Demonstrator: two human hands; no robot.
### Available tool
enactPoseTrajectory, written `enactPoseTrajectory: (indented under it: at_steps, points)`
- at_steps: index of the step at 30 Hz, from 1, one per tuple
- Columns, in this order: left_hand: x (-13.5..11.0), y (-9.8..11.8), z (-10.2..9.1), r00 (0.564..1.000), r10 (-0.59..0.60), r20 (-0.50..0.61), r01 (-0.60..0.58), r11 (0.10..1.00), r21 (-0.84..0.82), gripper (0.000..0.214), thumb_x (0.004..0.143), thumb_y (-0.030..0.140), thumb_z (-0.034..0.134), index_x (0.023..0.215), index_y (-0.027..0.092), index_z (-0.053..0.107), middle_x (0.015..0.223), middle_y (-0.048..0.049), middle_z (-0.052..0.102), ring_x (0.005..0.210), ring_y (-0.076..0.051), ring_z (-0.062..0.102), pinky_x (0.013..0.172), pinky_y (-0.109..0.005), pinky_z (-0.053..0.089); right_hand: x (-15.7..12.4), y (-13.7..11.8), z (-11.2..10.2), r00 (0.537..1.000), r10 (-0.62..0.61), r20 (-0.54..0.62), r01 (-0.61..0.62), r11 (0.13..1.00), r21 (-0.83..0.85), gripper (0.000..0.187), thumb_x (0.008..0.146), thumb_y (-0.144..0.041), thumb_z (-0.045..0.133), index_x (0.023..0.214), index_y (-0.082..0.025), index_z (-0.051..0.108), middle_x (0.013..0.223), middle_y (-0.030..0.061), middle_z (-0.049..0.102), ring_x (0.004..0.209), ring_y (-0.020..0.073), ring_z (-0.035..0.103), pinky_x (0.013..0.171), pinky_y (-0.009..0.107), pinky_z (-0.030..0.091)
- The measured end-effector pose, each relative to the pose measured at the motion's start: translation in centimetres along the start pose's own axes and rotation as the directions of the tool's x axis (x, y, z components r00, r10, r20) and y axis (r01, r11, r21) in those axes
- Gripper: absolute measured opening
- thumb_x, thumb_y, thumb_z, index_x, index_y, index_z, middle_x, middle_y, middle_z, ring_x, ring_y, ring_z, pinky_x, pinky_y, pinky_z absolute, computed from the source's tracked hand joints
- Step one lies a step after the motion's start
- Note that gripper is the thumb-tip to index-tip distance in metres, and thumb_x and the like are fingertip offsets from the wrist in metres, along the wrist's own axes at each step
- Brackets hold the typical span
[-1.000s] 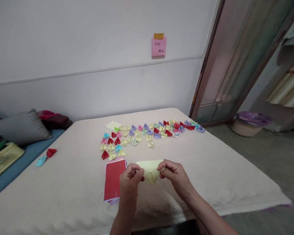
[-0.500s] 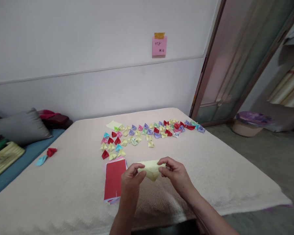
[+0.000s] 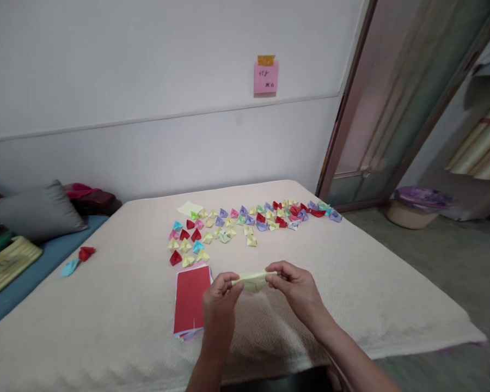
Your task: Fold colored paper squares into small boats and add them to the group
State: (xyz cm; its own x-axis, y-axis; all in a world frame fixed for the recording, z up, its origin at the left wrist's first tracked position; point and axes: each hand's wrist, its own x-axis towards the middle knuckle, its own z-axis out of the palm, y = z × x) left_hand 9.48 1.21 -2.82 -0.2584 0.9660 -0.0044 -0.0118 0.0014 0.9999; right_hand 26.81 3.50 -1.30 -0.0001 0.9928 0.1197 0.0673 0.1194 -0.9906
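Note:
A folded piece of pale yellow paper (image 3: 253, 281) is stretched between my two hands, above the near part of the cloth-covered surface. My left hand (image 3: 220, 299) pinches its left end between thumb and fingers. At the other end, my right hand (image 3: 297, 286) grips the paper the same way. Just left of my left hand lies a stack of coloured paper sheets (image 3: 191, 299), red on top. Beyond my hands, many small folded paper boats (image 3: 228, 222) in yellow, red, purple, pink, blue and green sit in loose rows.
A flat pale yellow sheet (image 3: 189, 208) lies behind the rows. Red (image 3: 85, 253) and light blue (image 3: 69, 267) folded papers are at the left edge. A grey cushion (image 3: 36, 212) is further left. A lined bin (image 3: 416, 207) stands on the floor at right.
The yellow paper has tipped, so it looks narrower and its downward point shows less. Both hands keep their hold on its ends, nearly in the same place.

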Motion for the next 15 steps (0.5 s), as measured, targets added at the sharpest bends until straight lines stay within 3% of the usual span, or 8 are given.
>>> enactPoseTrajectory:
  at_steps: [5,9,12,15]
  points:
    - [-0.42,0.55,0.15,0.999,0.032,0.0,-0.032,0.998,0.052,0.017,0.07,0.032,0.066,0.081,0.019,0.063,0.059,0.0049,0.053,0.055,-0.01,0.044,0.05,-0.019,0.032,-0.09,0.01,-0.13,0.988,-0.156,0.013,0.156,0.973,-0.169,0.007,0.075,-0.021,0.059,0.07,-0.019,0.063,0.062,-0.0014,0.057,0.061,0.0144,0.05,0.057,0.025,0.037]
    - [-0.6,0.81,0.24,0.999,0.044,-0.006,-0.043,0.995,0.086,0.013,0.072,0.029,0.064,0.081,0.019,0.063,0.061,0.0043,0.055,0.057,-0.01,0.045,0.051,-0.019,0.033,0.11,-0.3,-0.17,0.959,-0.283,0.011,0.279,0.939,-0.203,0.008,0.074,-0.018,0.06,0.067,-0.02,0.062,0.089,0.0041,0.059,0.084,0.0182,0.055,0.072,0.027,0.04]
    - [-0.61,0.88,0.23,0.996,0.084,0.0,-0.083,0.986,0.147,0.009,0.073,0.028,0.062,0.075,0.019,0.063,0.06,0.0039,0.054,0.056,-0.011,0.046,0.052,-0.02,0.034,0.28,-0.24,-0.23,0.952,-0.307,0.019,0.305,0.935,-0.18,0.007,0.074,-0.017,0.06,0.067,-0.02,0.063,0.102,0.0057,0.058,0.1,0.0208,0.053,0.087,0.031,0.037]
    - [-0.48,1.03,0.09,0.988,0.151,0.023,-0.153,0.971,0.183,0.006,0.074,0.025,0.06,0.073,0.02,0.063,0.069,0.0012,0.06,0.067,-0.014,0.054,0.062,-0.022,0.04,0.26,-0.04,-0.33,0.958,-0.279,0.059,0.285,0.947,-0.147,0.007,0.075,-0.019,0.06,0.069,-0.02,0.063,0.09,0.0037,0.061,0.09,0.0196,0.056,0.083,0.03,0.039]
